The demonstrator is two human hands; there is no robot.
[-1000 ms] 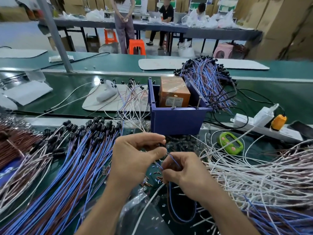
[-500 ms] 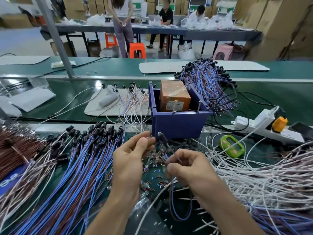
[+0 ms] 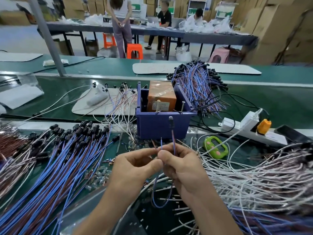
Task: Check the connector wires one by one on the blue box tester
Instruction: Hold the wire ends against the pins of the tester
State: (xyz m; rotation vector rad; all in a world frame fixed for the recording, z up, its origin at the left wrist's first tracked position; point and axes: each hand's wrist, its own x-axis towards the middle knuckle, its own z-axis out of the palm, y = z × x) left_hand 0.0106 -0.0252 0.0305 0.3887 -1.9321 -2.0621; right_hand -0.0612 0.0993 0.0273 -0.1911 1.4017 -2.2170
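The blue box tester (image 3: pixel 162 124) stands just beyond my hands, with an orange block (image 3: pixel 161 97) inside and two metal pins rising at its front rim. My left hand (image 3: pixel 133 168) pinches the brown end of one connector wire (image 3: pixel 173 141). My right hand (image 3: pixel 183 167) grips the same wire, whose blue end and black connector tip stick up in front of the box. The wire's loop hangs below my hands. A big fan of blue and brown connector wires (image 3: pixel 55 163) lies to the left.
A heap of white wires (image 3: pixel 254 175) fills the right. Another blue wire bundle (image 3: pixel 198 85) lies behind the box. A green counter (image 3: pixel 216 147), a white power strip (image 3: pixel 245 126) with an orange plug and a dark phone sit right. People work at the far table.
Both hands rose toward the box and came together. The wire now stands upright, its black connector tip in front of the box wall; earlier it slanted lower between my hands.
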